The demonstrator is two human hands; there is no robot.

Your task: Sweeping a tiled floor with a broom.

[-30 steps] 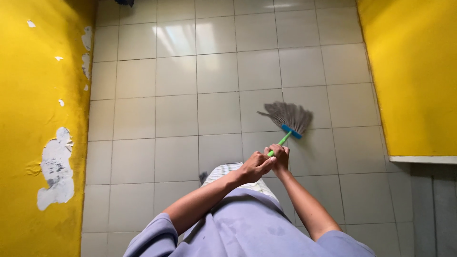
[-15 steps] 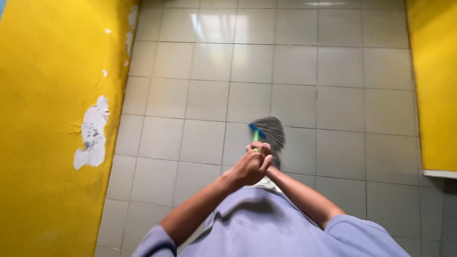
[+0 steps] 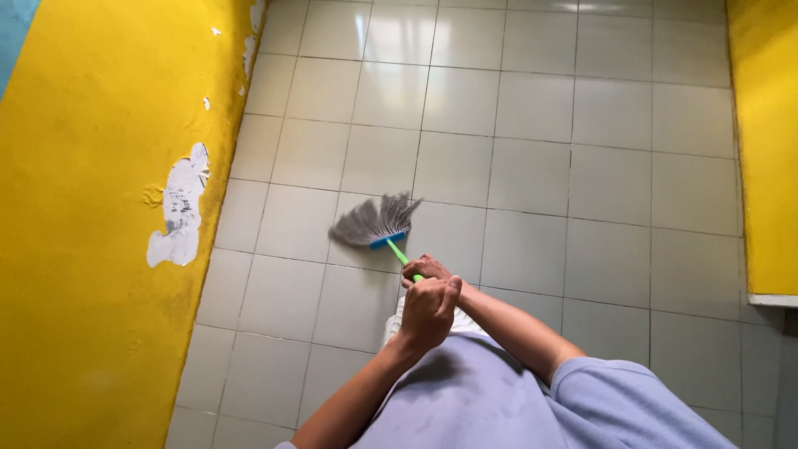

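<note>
Grey floor tiles fill a narrow passage between two yellow walls; the left wall has patches where paint has peeled to white plaster, and the right wall ends above a pale ledge.

Both hands are clenched around the green handle of a broom. The left hand is the nearer one, fist closed, with the right hand wrapped just beyond it, the two touching. Only a short stretch of the handle shows past the fingers, running up and to the left to a blue head. From there the grey bristles fan out to the left, splayed against the tiles in the middle of the floor, nearer the left wall than the right.

It looks like a light thing: a thin stiff handle and soft, springy bristles that bend under pressure and would flick back. The handle is smooth plastic by its look, so a firm two-handed grip well up the stick, as here, suits it best.

A lilac shirt fills the near edge.
</note>
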